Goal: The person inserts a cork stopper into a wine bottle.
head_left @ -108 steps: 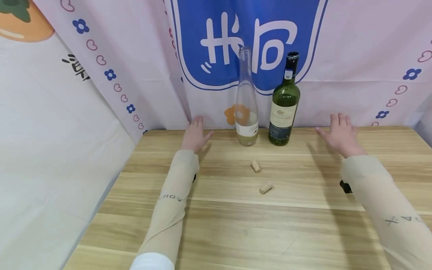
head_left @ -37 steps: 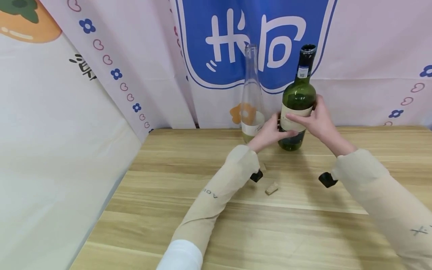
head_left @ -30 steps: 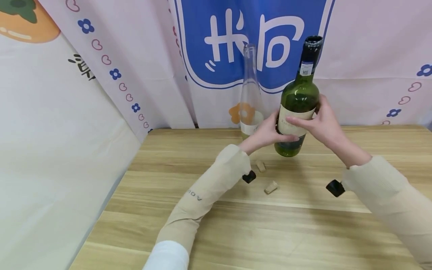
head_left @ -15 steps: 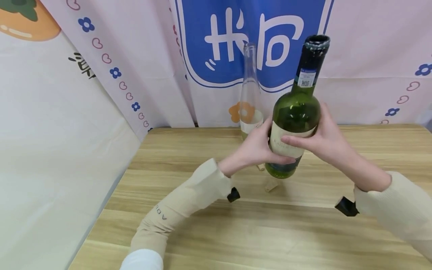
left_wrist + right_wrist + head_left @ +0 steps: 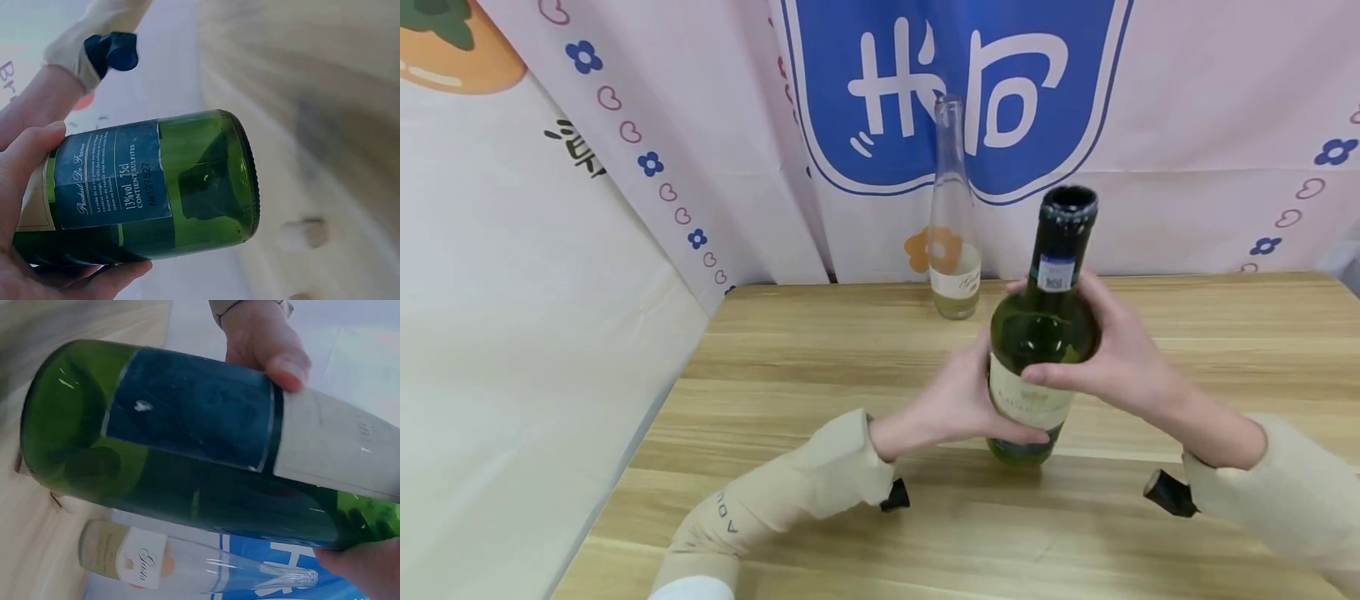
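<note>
Both hands hold a green glass wine bottle (image 5: pixel 1030 400) with a cream and dark blue label, above the middle of the table. Its open mouth points up and leans slightly right. My left hand (image 5: pixel 955 396) grips the lower body from the left, thumb across the label. From the right, my right hand (image 5: pixel 1123 358) grips higher, near the shoulder. In the left wrist view the flat base of the green bottle (image 5: pixel 206 181) shows; whether it touches the table is unclear. Two corks, one a blurred cork (image 5: pixel 306 234), are hidden in the head view.
A clear glass bottle (image 5: pixel 955 283) with a white label and some pale yellow content stands at the back of the wooden table (image 5: pixel 790 350). Behind it hangs a printed cloth (image 5: pixel 865 225). A black wrist camera (image 5: pixel 1171 493) juts from the right cuff.
The hands came from the table's back edge, gripped the green bottle from both sides, lifted it and brought it nearer and lower in view. The clear bottle stays put; the corks became covered.
</note>
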The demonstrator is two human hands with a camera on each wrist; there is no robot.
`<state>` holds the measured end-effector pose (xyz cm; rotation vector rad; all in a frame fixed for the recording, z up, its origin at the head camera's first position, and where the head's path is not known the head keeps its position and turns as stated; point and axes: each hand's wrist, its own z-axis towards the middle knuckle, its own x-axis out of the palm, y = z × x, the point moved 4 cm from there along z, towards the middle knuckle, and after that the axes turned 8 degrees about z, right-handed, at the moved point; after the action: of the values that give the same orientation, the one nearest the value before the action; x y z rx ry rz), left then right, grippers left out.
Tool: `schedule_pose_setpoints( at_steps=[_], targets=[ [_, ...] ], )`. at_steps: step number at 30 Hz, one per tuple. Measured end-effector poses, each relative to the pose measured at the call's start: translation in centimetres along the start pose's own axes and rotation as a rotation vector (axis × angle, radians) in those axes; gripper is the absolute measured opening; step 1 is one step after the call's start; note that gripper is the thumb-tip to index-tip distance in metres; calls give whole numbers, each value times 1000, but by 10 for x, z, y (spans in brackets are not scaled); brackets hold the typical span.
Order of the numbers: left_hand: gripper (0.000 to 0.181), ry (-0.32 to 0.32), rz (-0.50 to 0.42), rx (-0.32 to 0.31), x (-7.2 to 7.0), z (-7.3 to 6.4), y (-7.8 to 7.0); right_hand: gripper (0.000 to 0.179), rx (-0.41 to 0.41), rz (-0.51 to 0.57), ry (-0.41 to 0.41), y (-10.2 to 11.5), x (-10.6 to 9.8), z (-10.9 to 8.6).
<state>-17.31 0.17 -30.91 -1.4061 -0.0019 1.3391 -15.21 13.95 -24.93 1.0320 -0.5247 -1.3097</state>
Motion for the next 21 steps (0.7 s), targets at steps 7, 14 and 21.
schedule_pose_setpoints(
  at_steps=[7, 14, 21],
  targets=[
    [104, -16, 93, -58, 14, -17, 11, 73, -44, 59, 17, -10, 13, -12],
    [106, -19, 114, -32, 21, -24, 18, 76, -150, 39, 16, -19, 19, -21],
    [106, -5, 115, -31, 27, -30, 23, 74, -190, 17, 32, -25, 23, -27]
  ],
)
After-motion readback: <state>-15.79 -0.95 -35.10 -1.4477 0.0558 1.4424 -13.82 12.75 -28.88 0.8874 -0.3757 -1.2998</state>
